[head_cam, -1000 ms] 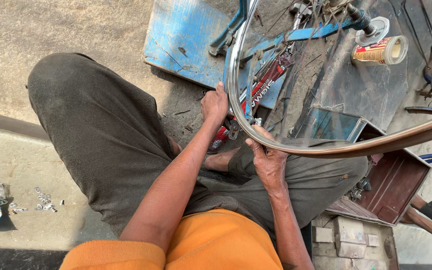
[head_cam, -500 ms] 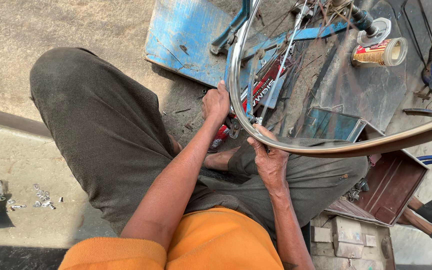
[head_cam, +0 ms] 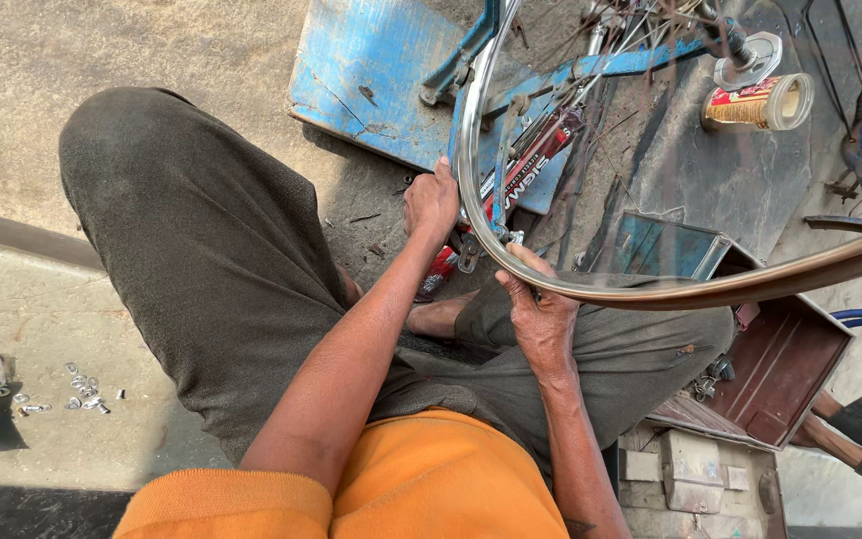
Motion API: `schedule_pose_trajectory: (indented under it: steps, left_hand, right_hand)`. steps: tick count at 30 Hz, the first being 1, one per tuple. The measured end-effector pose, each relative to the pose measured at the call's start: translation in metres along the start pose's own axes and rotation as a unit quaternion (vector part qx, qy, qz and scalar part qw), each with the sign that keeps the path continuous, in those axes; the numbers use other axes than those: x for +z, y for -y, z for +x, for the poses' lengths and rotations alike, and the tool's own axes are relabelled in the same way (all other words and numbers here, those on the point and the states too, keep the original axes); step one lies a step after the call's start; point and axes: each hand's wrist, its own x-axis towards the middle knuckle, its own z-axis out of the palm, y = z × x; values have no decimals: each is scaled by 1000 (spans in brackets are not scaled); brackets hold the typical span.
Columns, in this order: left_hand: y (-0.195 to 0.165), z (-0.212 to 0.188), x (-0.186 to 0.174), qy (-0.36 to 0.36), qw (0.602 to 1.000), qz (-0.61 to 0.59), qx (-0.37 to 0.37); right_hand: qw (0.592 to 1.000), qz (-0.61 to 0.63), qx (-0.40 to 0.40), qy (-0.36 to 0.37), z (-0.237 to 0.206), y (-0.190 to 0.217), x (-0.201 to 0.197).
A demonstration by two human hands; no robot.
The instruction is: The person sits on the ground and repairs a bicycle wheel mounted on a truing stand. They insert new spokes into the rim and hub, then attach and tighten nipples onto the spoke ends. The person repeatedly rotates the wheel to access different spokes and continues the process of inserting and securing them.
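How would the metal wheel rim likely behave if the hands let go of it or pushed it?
The rim is a thin, shiny metal hoop, so it is probably stiff and light for its size. Being round and standing on edge, it would likely roll or tip once the left hand and right hand release it. Its polished surface looks somewhat slippery.

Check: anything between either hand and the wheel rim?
Nothing visible. The left hand rests on the outer edge of the metal wheel rim, and the right hand grips it from below; the thin spokes lie inside the rim, beyond both hands.
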Motion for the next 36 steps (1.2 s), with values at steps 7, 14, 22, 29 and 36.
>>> schedule_pose_trajectory:
  steps: [7,14,22,29,36]
  left_hand:
    - [0,1,1,0,1000,1,2]
    - [1,2,0,6,1000,-11,4]
    - [4,6,4,-14,1000,-7,23]
    - [5,6,4,-6,1000,-11,20]
    - [4,6,4,-6,1000,-8,16]
  right_hand:
    - [1000,-17,15,1,-1,3,-2]
    - [1000,11,-7,-9,0,-2,0]
    - [1000,7,18,-10,1,0,-1]
    - [1000,13,13,-10,0,4,0]
    - [1000,10,1,-25,5,-9,10]
